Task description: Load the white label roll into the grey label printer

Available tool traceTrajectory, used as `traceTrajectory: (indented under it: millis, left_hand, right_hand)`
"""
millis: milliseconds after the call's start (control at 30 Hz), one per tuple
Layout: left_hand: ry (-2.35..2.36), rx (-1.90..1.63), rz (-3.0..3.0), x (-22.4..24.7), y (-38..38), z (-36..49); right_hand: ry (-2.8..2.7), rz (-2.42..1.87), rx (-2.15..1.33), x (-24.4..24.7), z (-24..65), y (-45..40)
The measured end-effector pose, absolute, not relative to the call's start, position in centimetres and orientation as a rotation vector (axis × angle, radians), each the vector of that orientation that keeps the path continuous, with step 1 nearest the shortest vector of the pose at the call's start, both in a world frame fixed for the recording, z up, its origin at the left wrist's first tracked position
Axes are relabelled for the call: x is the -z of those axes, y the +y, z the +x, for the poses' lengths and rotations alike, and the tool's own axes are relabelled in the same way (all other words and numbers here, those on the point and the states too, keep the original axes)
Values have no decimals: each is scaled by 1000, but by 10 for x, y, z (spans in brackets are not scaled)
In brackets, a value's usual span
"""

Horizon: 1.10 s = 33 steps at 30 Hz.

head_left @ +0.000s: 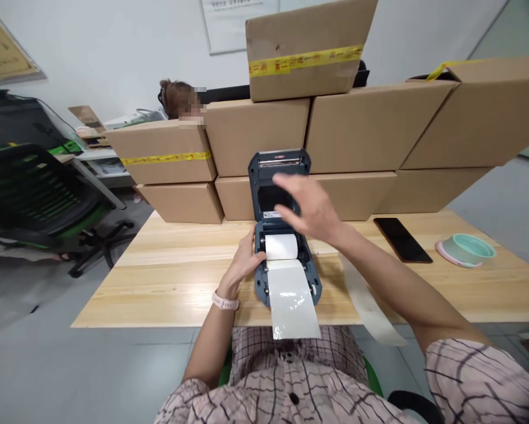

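A dark grey label printer [311,274] stands on the table with its lid [278,171] raised. Inside lies a white label roll [281,246], and its label strip [293,309] runs forward over the printer's front and past the table edge. My left hand [245,259] grips the printer's left side, thumb on the rim beside the roll. In front of the raised lid, my right hand [311,205] is held in the air, fingers apart and slightly blurred, with nothing in it. To the right, a loose pale strip [366,303] hangs over the table edge, partly behind my right forearm.
Stacked cardboard boxes [357,126] line the back of the wooden table [167,277]. A black phone [402,239] and a roll of mint-green tape [468,248] lie at right. An office chair [35,200] stands left; a person's head [176,100] shows behind the boxes.
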<state>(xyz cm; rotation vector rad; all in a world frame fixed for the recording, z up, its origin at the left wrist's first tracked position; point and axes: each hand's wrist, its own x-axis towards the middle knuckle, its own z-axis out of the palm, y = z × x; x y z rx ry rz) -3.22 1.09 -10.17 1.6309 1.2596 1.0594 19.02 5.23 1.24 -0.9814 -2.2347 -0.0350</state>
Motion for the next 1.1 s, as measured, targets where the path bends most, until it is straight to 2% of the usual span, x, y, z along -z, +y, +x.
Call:
traceTrajectory:
  millis: [133,300,400,533,667,767,967,1100]
  left_hand:
    - [1572,-767,1770,90,7,-35]
    - [1541,-646,1781,76,1,-35]
    - [1492,-682,1764,77,2,-36]
    - [1472,-712,1703,83,4,-38]
    - [1472,-711,1702,85,4,-39]
    - [1466,-741,1695,87,4,-39]
    - [1439,-791,1665,91,6,-39]
    - [1426,-806,1660,91,5,-39]
  right_hand:
    - [-2634,-997,-439,25,186,43]
    - [-2828,-1163,-632,43,169,66]
    - [-2792,-1053,-715,29,172,67]
    - [-2598,-766,-927,-8,220,57]
    - [-2311,-923,-878,-24,281,58]
    - [-2070,-1090,-967,2,308,72]
    - [-1751,-1217,-1169,85,310,93]
    - [-1642,-1182,-1278,106,328,78]
